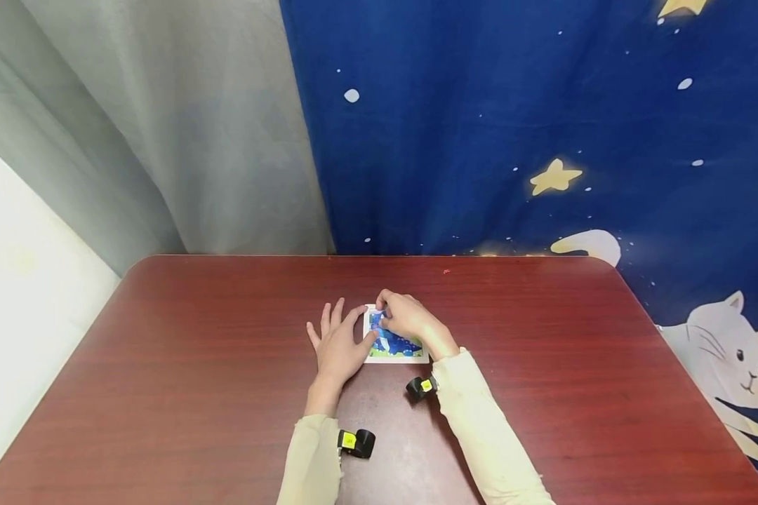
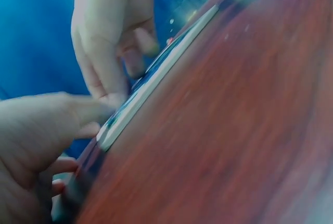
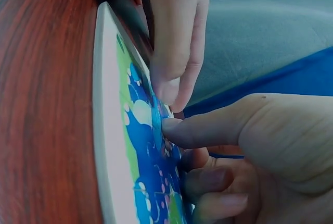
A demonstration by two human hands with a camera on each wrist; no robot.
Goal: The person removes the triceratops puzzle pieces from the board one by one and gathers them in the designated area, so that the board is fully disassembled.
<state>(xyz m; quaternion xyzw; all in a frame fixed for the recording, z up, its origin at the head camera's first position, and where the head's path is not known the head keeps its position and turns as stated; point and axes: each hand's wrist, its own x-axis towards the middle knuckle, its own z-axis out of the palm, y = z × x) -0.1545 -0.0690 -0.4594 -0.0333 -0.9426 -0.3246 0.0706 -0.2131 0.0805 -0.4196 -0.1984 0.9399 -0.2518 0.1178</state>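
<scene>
A jigsaw puzzle (image 1: 396, 360) in a white frame, with a blue and green picture, lies on the table under both hands. My left hand (image 1: 341, 348) rests at its left side, fingers spread and fairly straight, thumb reaching over the frame. My right hand (image 1: 410, 317) bends over the upper left of the picture, thumb and fingers curled. In the right wrist view its thumb presses a light-blue puzzle piece (image 3: 156, 117) that stands slightly raised from the picture. The left thumb (image 3: 167, 89) touches close beside that piece. The right fingers behind the piece are partly hidden.
The dark red wooden table (image 1: 196, 365) spreads out on all sides of the puzzle. Behind it hang a grey curtain (image 1: 227, 140) and a blue curtain (image 1: 448, 140) with stars and a cat. Black straps with yellow tags sit on both wrists. A small red speck (image 1: 446, 271) lies near the back edge.
</scene>
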